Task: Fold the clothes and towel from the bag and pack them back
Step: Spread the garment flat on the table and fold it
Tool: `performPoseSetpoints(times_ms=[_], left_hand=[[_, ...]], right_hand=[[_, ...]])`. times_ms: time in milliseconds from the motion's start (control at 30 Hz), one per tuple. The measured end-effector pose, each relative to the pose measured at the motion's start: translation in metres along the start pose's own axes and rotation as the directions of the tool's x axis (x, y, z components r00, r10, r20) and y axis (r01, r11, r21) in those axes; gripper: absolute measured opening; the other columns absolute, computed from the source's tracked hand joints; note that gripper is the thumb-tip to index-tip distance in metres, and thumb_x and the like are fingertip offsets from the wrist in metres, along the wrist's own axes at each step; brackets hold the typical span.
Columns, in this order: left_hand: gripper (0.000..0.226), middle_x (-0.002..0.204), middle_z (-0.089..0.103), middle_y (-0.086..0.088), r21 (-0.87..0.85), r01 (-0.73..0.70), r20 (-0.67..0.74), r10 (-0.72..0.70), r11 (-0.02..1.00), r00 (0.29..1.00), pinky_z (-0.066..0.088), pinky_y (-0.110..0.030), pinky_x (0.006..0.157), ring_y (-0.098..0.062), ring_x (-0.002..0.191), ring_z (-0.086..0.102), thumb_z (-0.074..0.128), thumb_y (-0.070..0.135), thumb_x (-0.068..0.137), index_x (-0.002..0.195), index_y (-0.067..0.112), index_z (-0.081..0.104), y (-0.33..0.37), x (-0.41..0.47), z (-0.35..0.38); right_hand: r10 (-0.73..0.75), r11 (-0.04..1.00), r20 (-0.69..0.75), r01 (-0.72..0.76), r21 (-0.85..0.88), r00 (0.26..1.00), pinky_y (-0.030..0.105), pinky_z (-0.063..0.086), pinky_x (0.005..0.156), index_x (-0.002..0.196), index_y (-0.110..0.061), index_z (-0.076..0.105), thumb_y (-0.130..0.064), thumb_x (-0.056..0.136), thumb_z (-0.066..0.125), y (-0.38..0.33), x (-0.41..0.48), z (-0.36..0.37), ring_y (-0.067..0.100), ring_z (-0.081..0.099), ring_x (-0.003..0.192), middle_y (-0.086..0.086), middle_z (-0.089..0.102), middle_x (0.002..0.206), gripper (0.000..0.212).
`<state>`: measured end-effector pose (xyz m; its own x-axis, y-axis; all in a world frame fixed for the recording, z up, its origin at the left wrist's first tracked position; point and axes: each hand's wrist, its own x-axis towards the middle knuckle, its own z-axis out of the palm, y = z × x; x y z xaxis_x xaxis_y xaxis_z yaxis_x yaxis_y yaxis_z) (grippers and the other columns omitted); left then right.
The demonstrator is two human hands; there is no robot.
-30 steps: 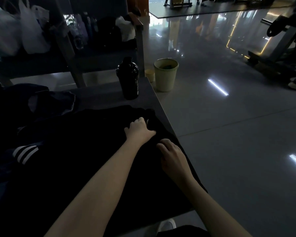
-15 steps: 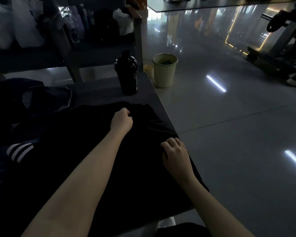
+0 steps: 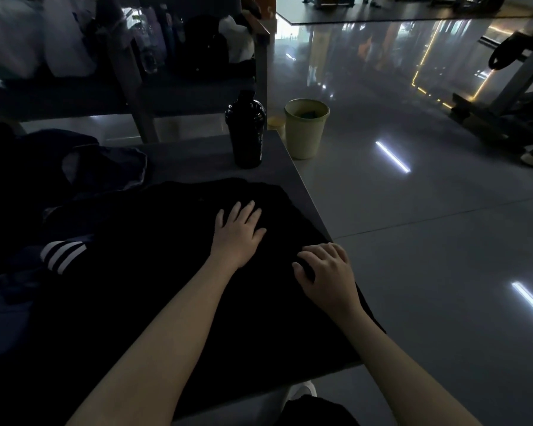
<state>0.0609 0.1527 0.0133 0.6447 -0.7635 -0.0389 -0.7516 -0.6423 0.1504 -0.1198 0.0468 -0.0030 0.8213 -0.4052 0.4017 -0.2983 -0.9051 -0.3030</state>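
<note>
Dim gym, grey table (image 3: 197, 155). On floor, bin (image 3: 305, 136) holds sth green; black bottle (image 3: 246, 130) at table's far edge, contents not visible. On table, black garment (image 3: 166, 272) lies spread: L hand (image 3: 237, 232) flat on it, fingers splayed; R hand (image 3: 323, 272) pinches fabric nr right edge. Striped cloth (image 3: 62, 253) at left, mostly lost in shadow.

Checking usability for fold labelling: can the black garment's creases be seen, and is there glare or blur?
Head view: underexposed, the black garment reads as one dark mass, creases barely visible. Head view: bright light streaks glare on the glossy floor. Head view: the bags on the far shelf are smeared.
</note>
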Motion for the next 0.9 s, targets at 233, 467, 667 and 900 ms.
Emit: performPoseSetpoints(times_ms=[233, 467, 667, 900], left_hand=[[0.052, 0.158, 0.016, 0.004, 0.047, 0.031, -0.022, -0.030, 0.998, 0.999, 0.004, -0.048, 0.117, -0.016, 0.146, 0.009, 0.028, 0.042, 0.101, 0.149, 0.022, 0.025, -0.042, -0.038, -0.008], [0.045, 0.153, 0.027, 0.000, 0.028, 0.200, -0.094, -0.197, 0.979, 0.976, 0.006, -0.047, 0.117, -0.018, 0.145, 0.014, 0.032, 0.037, 0.100, 0.141, 0.019, 0.037, -0.097, -0.057, -0.043], [0.043, 0.143, 0.039, -0.005, 0.022, 0.422, -0.140, -0.415, 0.906, 0.899, 0.020, -0.046, 0.113, -0.023, 0.135, 0.030, 0.035, 0.036, 0.100, 0.135, 0.014, 0.042, -0.161, -0.079, -0.073], [0.066, 0.137, 0.045, -0.011, -0.030, 0.629, 0.160, -0.617, 0.777, 0.770, 0.033, -0.047, 0.105, -0.031, 0.123, 0.044, 0.035, 0.062, 0.092, 0.130, 0.010, 0.049, -0.205, -0.092, -0.090]], right_hand=[[-0.023, 0.999, -0.033, 0.022, -0.032, 0.999, 0.038, 0.035, 0.096, 0.087, -0.015, 0.070, -0.032, 0.089, 0.044, -0.016, 0.000, 0.000, 0.020, 0.064, 0.089, -0.002, 0.069, 0.096, 0.032], [-0.061, 0.996, 0.228, 0.044, 0.083, 0.972, 0.040, 0.029, 0.109, 0.128, -0.015, 0.055, -0.027, 0.093, 0.044, -0.120, 0.063, 0.025, 0.023, 0.044, 0.128, 0.005, 0.049, 0.139, 0.039], [0.017, 0.996, 0.460, 0.025, -0.087, 0.888, 0.044, 0.004, 0.117, 0.150, -0.026, 0.017, -0.050, 0.097, 0.028, -0.154, 0.084, 0.077, 0.021, 0.005, 0.146, -0.001, 0.008, 0.159, 0.059], [0.004, 0.989, 0.441, 0.061, -0.133, 0.897, 0.041, 0.002, 0.118, 0.150, -0.027, 0.012, -0.054, 0.097, 0.022, -0.151, 0.084, 0.083, 0.018, 0.001, 0.146, -0.004, 0.005, 0.159, 0.061]])
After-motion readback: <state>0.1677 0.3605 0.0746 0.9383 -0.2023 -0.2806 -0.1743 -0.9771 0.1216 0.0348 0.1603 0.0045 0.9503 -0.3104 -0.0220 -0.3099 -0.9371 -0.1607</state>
